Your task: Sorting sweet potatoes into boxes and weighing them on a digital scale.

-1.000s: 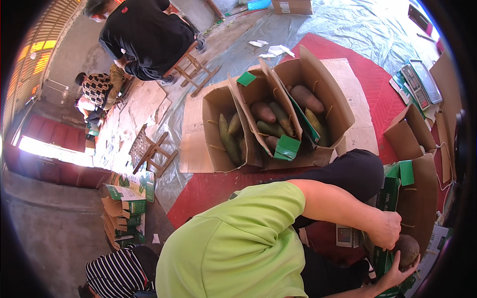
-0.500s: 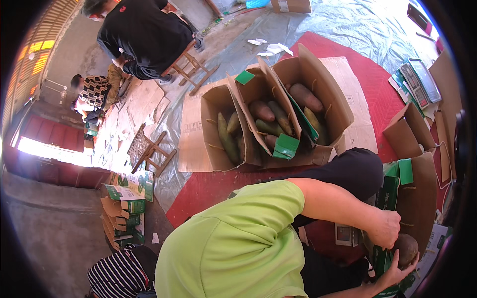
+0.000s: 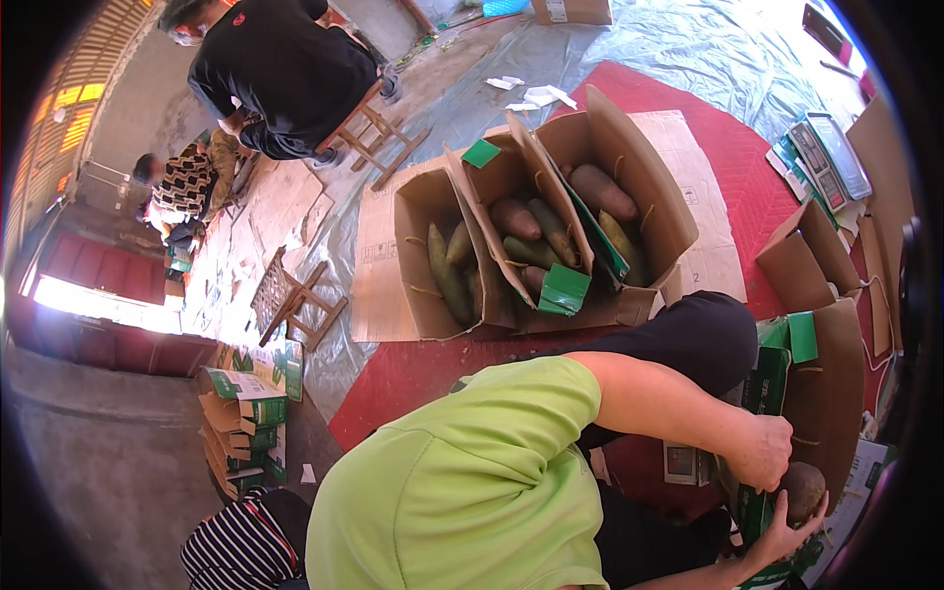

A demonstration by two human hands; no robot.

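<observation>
The right hand [image 3: 787, 536] cups a brown sweet potato [image 3: 801, 489] from below, fingers spread open around its underside. The left hand [image 3: 759, 452] sits just above and to the left of it, curled loosely with fingertips by the tuber; whether it grips is unclear. Both work at the mouth of a green-trimmed cardboard box [image 3: 836, 393], beyond the hands.
</observation>
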